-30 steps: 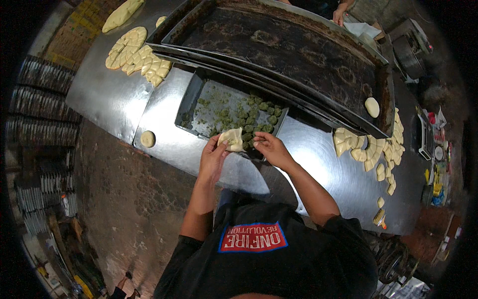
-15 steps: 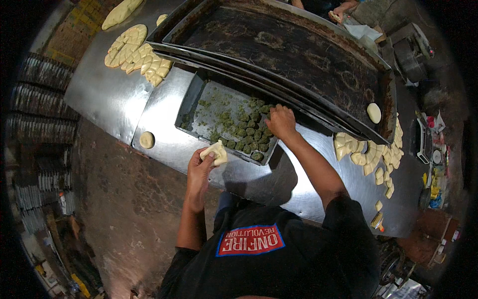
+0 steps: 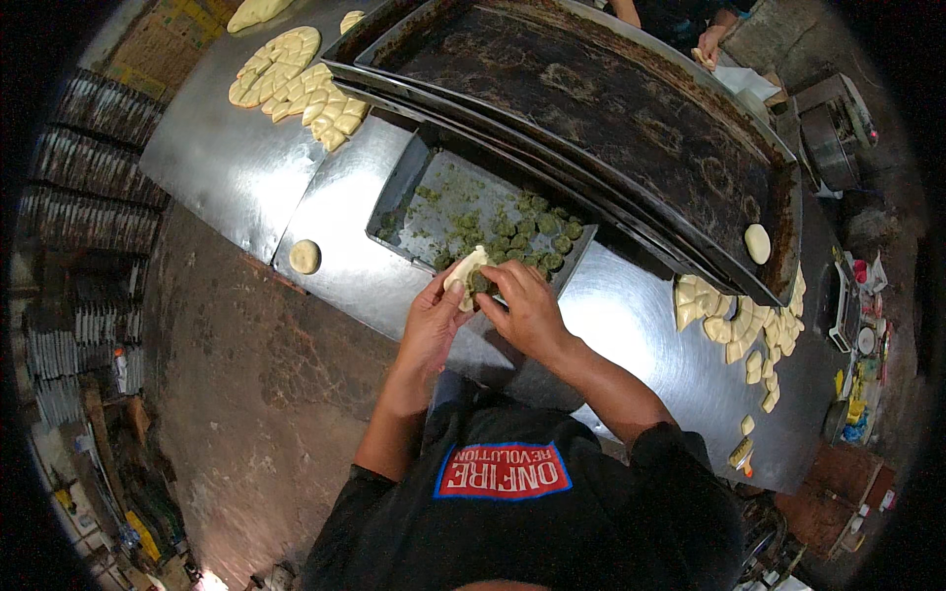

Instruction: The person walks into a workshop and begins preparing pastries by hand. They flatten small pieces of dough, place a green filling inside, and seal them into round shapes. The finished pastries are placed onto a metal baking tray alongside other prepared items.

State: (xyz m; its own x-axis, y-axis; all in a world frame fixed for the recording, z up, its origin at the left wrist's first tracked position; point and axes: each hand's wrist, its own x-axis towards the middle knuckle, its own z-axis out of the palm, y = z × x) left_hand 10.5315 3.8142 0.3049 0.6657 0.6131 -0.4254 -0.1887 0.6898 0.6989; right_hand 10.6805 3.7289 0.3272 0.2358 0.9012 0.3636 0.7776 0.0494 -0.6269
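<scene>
My left hand [image 3: 434, 320] pinches a flattened piece of pale dough [image 3: 459, 279], just off the near edge of a metal tray. Against that dough my right hand [image 3: 527, 307] presses a green filling ball [image 3: 480, 282] with its thumb and fingers. Inside the shallow metal tray [image 3: 394, 165] lie several more green balls [image 3: 532, 227], grouped toward its right side, with loose crumbs to the left. A round dough ball [image 3: 304, 257] rests alone on the metal table, left of my hands.
Large stacked baking pans [image 3: 552, 98] stand behind the tray; one round dough piece [image 3: 757, 243] sits in the top pan. Cut dough portions [image 3: 286, 74] cover the far left, with more cut dough [image 3: 739, 320] at right. A brush [image 3: 741, 454] lies near the table's right edge. Another person's hand [image 3: 709, 44] shows beyond.
My right hand has come from the tray's right side to my left hand, bringing a green ball to the dough. My left hand has lifted the dough slightly and turned it.
</scene>
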